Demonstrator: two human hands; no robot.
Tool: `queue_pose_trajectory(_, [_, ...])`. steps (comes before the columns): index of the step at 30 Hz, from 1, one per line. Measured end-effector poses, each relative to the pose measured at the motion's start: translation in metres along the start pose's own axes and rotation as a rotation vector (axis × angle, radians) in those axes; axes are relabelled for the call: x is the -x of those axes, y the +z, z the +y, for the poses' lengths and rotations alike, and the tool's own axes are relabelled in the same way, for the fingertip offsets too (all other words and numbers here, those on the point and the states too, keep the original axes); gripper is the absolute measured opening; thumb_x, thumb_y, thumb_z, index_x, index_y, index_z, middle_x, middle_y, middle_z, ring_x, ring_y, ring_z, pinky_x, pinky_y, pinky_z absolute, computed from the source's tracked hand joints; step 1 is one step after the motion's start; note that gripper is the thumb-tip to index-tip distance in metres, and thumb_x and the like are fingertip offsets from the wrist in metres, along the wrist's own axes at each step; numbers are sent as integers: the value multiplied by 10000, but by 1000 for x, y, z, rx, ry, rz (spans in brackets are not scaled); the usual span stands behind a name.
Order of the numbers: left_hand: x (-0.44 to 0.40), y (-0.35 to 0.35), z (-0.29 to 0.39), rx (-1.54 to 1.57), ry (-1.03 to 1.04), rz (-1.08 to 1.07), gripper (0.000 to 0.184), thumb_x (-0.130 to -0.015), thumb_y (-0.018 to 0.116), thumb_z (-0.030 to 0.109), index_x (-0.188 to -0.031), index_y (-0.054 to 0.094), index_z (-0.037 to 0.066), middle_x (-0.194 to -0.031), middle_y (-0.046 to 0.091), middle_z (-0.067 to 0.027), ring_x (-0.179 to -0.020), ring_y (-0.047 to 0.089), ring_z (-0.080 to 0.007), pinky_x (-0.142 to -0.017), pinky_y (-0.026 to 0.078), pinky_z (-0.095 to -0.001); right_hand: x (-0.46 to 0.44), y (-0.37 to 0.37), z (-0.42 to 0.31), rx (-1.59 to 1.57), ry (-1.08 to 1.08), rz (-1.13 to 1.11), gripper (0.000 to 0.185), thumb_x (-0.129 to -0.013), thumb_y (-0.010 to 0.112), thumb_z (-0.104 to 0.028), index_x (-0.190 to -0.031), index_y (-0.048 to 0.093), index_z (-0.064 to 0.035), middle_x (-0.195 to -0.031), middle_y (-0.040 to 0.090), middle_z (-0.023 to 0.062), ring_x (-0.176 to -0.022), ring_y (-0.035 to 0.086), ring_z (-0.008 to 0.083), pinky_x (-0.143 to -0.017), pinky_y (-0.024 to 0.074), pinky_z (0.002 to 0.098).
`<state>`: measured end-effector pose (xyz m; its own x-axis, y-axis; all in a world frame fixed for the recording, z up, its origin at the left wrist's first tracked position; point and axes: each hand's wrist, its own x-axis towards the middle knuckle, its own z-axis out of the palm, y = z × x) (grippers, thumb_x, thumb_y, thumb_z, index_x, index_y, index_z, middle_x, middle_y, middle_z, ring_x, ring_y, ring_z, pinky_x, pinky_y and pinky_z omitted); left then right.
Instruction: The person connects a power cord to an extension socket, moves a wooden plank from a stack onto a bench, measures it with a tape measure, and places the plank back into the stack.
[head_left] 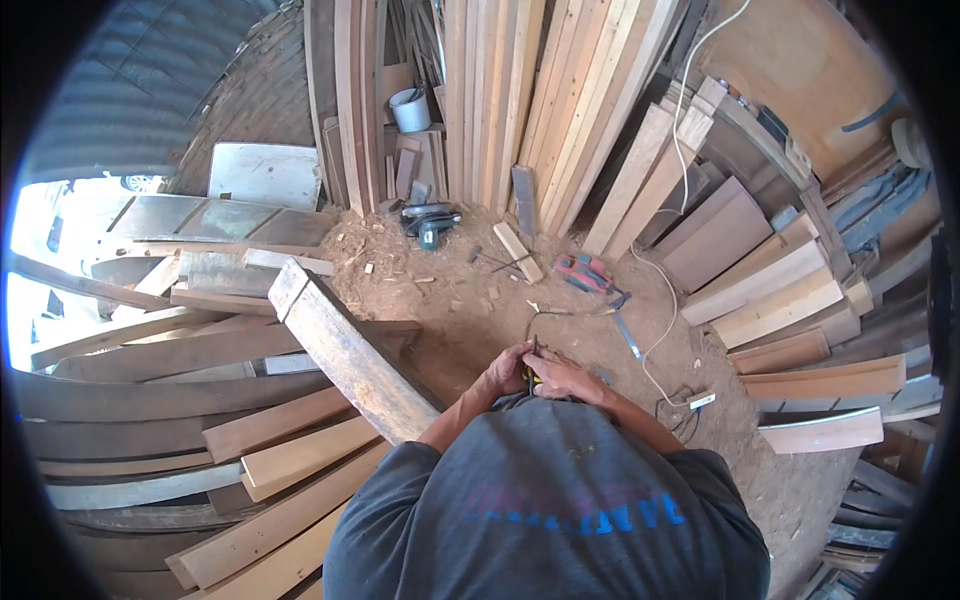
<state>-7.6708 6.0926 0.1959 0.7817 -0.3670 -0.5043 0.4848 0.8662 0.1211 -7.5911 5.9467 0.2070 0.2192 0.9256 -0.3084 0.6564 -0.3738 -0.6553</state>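
My left hand and my right hand are close together in front of my chest. Their fingers are closed around a small black-and-yellow object, mostly covered by the hands, so its kind cannot be made out. A dark, thin part sticks up between the fingers. Just beyond the hands, a dark cord runs over the dusty floor. Further out lies a red power tool with a dark cord end beside it. To the left of my hands, a long worn board slants up from the stacked timber.
Tall planks lean at the back, near a white bucket. A dark green power tool and a short wood block lie on the floor. Boards are piled left; more boards stand right. A white cable curves to a power strip.
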Motion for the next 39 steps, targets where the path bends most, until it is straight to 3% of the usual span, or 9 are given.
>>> queue_pose_trajectory(7, [12,-29,24,-65,20,7,321,-936,446,304,-1157,532,86,-1040,631,-105,-969,603,-259,-878,481,-427,-30,-14,-28,-76,-14,-19,547,-759,518,-106,-1297,448,-37,-1290,473,253,-1163,479,405,-976,396,455])
queue_pose_trajectory(11, [15,-51,23,-10,69,-20,284,-921,480,297,-1091,543,78,-1029,629,-119,-898,628,-253,-796,529,-428,-29,-21,-38,-393,26,106,461,-761,520,-87,-1214,525,-3,-1156,580,239,-1079,563,363,-934,441,411])
queue_pose_trajectory(13, [16,-58,21,-30,162,132,258,-924,483,275,-1069,542,70,-975,634,-114,-829,635,-246,-733,547,-422,-31,-16,-30,-674,48,242,442,-759,527,-87,-1192,541,7,-1117,603,238,-1049,590,348,-914,460,391])
queue_pose_trajectory(18, [19,-87,18,0,208,386,233,-940,468,252,-997,547,40,-798,624,-113,-671,627,-242,-581,561,-419,-7,-25,13,-321,299,250,411,-764,541,-152,-1144,560,4,-1087,616,221,-1032,596,339,-877,474,388])
queue_pose_trajectory(23, [17,-100,19,76,195,451,246,-960,449,253,-967,543,25,-794,618,-117,-701,636,-245,-620,567,-436,32,1,65,-182,434,256,284,-774,541,-205,-979,599,-19,-953,618,216,-901,595,392,-784,481,428])
queue_pose_trajectory(29, [-1,-104,34,-18,401,495,162,-967,445,198,-1052,497,71,-925,599,-110,-778,642,-251,-676,576,-439,80,52,133,-80,310,256,203,-731,564,-227,-733,592,-26,-780,580,184,-754,577,369,-657,453,444])
queue_pose_trajectory(32, [-11,-94,52,10,504,507,145,-967,444,189,-1080,482,107,-976,584,-94,-805,640,-246,-687,578,-436,94,42,144,-67,282,144,208,-740,551,-228,-748,605,-27,-822,600,186,-781,582,371,-666,459,441])
queue_pose_trajectory(36, [-26,-95,77,31,576,540,126,-954,452,181,-1057,467,111,-934,581,-86,-798,631,-246,-665,575,-444,104,38,162,-122,579,222,250,-716,527,-242,-751,635,-20,-815,617,231,-786,605,388,-676,473,451])
queue_pose_trajectory(39, [-28,-72,95,6,600,603,171,-963,426,220,-1051,485,86,-934,590,-95,-789,629,-259,-670,555,-475,110,40,184,-118,536,326,255,-718,522,-243,-752,632,-16,-809,615,232,-793,609,386,-673,473,447])
